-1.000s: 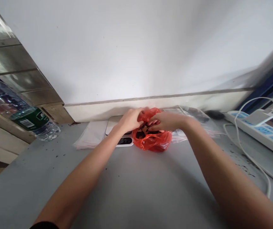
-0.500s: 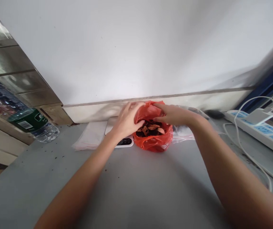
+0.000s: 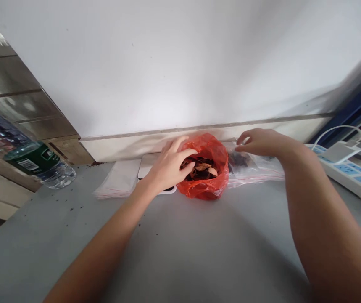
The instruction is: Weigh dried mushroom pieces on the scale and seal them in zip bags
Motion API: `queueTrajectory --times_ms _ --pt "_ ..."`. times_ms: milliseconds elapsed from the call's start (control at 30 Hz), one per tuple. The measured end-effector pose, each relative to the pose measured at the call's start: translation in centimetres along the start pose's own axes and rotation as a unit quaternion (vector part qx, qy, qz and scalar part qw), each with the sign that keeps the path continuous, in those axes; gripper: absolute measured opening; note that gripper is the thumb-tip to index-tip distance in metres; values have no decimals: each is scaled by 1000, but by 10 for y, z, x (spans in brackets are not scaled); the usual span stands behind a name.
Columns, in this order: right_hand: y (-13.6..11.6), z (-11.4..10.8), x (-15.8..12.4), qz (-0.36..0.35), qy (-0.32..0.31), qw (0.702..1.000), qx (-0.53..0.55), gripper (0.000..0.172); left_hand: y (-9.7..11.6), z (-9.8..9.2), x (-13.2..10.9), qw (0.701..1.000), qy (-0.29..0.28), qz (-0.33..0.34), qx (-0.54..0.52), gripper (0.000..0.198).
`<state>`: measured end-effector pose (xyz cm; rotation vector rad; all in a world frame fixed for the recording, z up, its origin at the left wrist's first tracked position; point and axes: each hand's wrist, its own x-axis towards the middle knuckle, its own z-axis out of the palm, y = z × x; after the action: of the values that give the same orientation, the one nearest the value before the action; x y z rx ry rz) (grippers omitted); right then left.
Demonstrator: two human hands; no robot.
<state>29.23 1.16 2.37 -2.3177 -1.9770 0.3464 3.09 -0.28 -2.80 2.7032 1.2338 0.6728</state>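
A red plastic bag (image 3: 205, 191) stands with its mouth open on the grey table. Dark and brown dried pieces (image 3: 201, 167) fill it, with a pale rounded one among them. My left hand (image 3: 172, 163) is at the bag's left rim, fingers spread and thumb over the mouth; whether it grips the plastic, I cannot tell. To the right, my right hand (image 3: 260, 142) hovers over clear zip bags (image 3: 246, 170) with dark contents, its fingers slightly curled and apart, holding nothing visible. A white digital scale (image 3: 145, 165) lies partly hidden behind my left hand.
A stack of flat zip bags (image 3: 117, 181) lies left of the scale. Farther left is a large water bottle (image 3: 41, 162) with a green label. At the right, a white power strip (image 3: 353, 174) carries a charger (image 3: 341, 151) and cable. The white wall (image 3: 167, 75) rises behind.
My right hand has left the red bag's rim and moved right, over the clear zip bags. My left hand stays at the bag, its fingers shifted slightly over the opening.
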Motion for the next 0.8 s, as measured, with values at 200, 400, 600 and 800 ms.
queueTrajectory --times_ms 200,400,600,800 --pt "9 10 5 30 -58 998 -17 56 4 0 0 1000 2 17 -1 27" --pt "4 6 1 83 -30 996 -30 52 2 2 0 999 8 33 -3 25" --pt "1 -5 -10 111 55 992 -18 34 3 0 -1 999 18 41 -7 25" --pt "-24 -28 -46 24 208 969 129 8 1 -10 3 990 106 30 -87 46"
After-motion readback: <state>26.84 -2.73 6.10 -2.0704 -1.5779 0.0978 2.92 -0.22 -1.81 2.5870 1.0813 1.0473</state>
